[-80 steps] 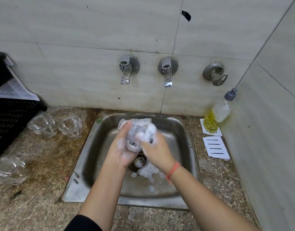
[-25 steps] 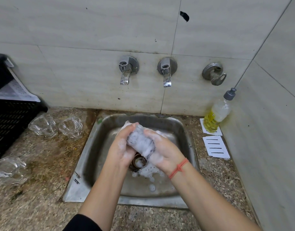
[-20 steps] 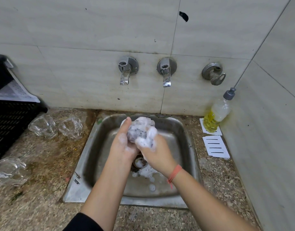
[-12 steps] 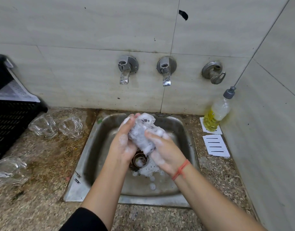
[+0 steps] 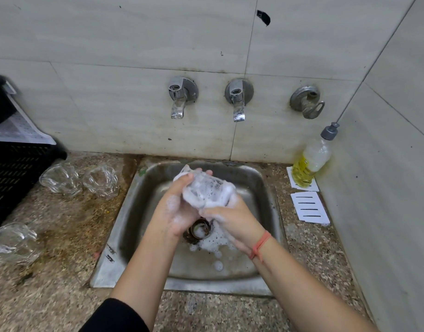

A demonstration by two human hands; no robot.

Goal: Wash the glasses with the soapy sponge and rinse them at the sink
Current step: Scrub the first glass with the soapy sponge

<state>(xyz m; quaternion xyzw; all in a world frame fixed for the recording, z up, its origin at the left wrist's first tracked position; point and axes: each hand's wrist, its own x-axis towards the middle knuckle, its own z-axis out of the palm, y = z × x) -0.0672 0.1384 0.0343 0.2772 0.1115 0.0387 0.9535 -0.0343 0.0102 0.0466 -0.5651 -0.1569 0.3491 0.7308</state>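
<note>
A glass covered in white foam is held over the steel sink. My left hand grips it from the left side, fingers curled over its far end. My right hand grips the glass's near right side, where a foamy lump that may be the sponge is pressed against it; I cannot tell it apart from the suds. Three clear glasses lie on the counter to the left: two near the wall and one at the left edge.
Two taps and a wall valve stick out above the sink, with no water running. A yellow soap bottle leans in the right corner beside paper cards. A black crate stands at the left. Suds lie around the drain.
Both hands have kept rubbing and turning the foamy glass over the sink; my right hand has shifted from the glass's top to its near right side.
</note>
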